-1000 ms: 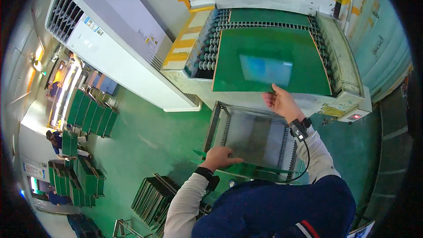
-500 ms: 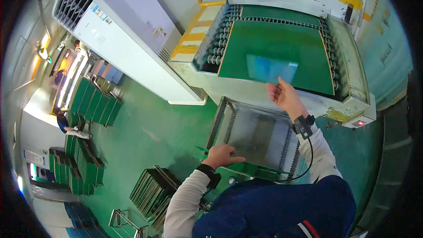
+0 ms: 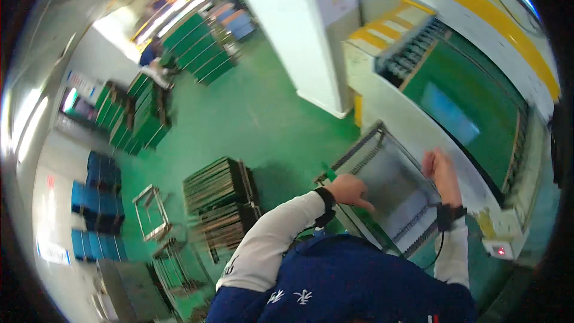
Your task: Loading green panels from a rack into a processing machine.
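My left hand (image 3: 350, 191) is at the near left side of a wire rack cart, its fingers curled and its thumb stretched out over the rack. It closes on a thin green edge (image 3: 378, 232), apparently an upright board seen edge-on. My right hand (image 3: 441, 170) hangs above the rack's right side, in front of the conveyor machine. Its fingers are curled, slightly blurred, with nothing visible in them. The rack (image 3: 391, 167) has toothed side rails and a greyish base. A large green panel (image 3: 478, 104) lies on the machine's rollers with a bluish light reflection on it.
The pale conveyor machine (image 3: 391, 93) has yellow-striped edges. A white upright cabinet (image 3: 299, 36) stands beside it. Stacks of dark-edged boards (image 3: 212, 185) stand on the green floor at left, near metal frames (image 3: 149, 212) and blue bins (image 3: 98, 206). A person (image 3: 154, 63) bends by green racks farther off.
The view has swung left, shifting the scene right in the picture. My right hand has come away from the green panel's near edge, back toward the rack. My left hand stays by the rack.
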Tool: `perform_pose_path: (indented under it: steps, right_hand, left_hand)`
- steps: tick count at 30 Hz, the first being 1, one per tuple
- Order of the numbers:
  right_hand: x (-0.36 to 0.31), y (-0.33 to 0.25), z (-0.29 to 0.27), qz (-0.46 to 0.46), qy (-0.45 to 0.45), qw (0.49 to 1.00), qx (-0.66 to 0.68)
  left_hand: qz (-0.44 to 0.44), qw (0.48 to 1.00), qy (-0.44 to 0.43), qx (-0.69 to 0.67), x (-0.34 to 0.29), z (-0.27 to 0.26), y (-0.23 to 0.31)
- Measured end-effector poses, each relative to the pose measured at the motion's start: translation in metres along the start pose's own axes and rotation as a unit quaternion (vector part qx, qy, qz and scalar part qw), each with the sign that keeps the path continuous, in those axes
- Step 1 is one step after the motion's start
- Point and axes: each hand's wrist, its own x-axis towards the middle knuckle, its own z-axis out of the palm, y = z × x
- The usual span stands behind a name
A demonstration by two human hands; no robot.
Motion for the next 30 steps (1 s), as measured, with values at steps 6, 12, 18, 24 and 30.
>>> perform_pose_path:
  steps: [6,12,18,24,30]
  right_hand:
    - [-0.044,0.064,0.035,-0.064,-0.302,0.858,-0.411]
    - [-0.06,0.127,0.033,0.088,-0.259,0.886,-0.375]
    - [-0.09,0.12,0.05,0.127,-0.217,0.906,-0.341]
    - [-0.1,0.138,0.049,0.116,-0.179,0.923,-0.32]
    - [-0.12,0.135,0.065,0.065,-0.14,0.917,-0.369]
  left_hand:
    - [0.048,0.998,-0.043,-0.001,-0.004,-0.002,-0.001]
    - [0.046,0.999,-0.009,0.005,0.001,0.015,-0.007]
    - [0.022,0.999,-0.032,0.02,-0.005,0.011,-0.005]
    - [0.043,0.999,-0.017,-0.009,-0.017,0.009,-0.002]
    - [0.048,0.998,0.024,0.011,-0.027,0.019,-0.005]
